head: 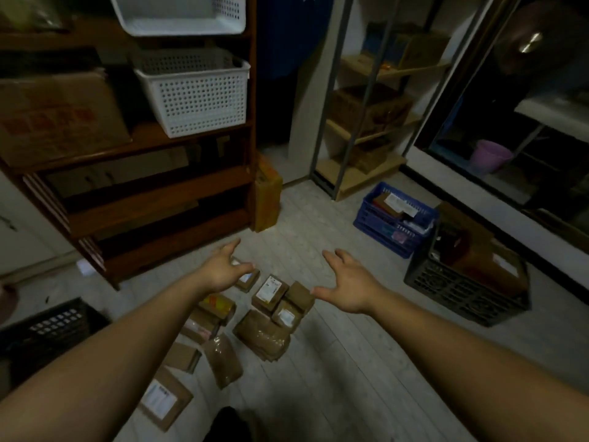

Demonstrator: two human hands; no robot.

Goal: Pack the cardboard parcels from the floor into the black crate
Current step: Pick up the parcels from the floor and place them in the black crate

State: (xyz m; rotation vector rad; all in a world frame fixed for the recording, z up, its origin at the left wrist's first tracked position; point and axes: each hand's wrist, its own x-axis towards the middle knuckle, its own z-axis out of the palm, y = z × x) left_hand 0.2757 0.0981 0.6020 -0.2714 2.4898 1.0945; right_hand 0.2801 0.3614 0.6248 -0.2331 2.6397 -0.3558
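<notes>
Below, both hands, left [223, 272] and right [349, 287], hover spread and holding nothing above cardboard parcels [270, 293] scattered on the floor [334, 362]. Off to the right stands the black crate [462, 291], some boxes inside, beside a blue crate [393, 220].

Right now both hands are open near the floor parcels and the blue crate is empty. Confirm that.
Wrong: the head view shows the blue crate holding packages. The left hand and right hand are open near the floor parcels.
</notes>
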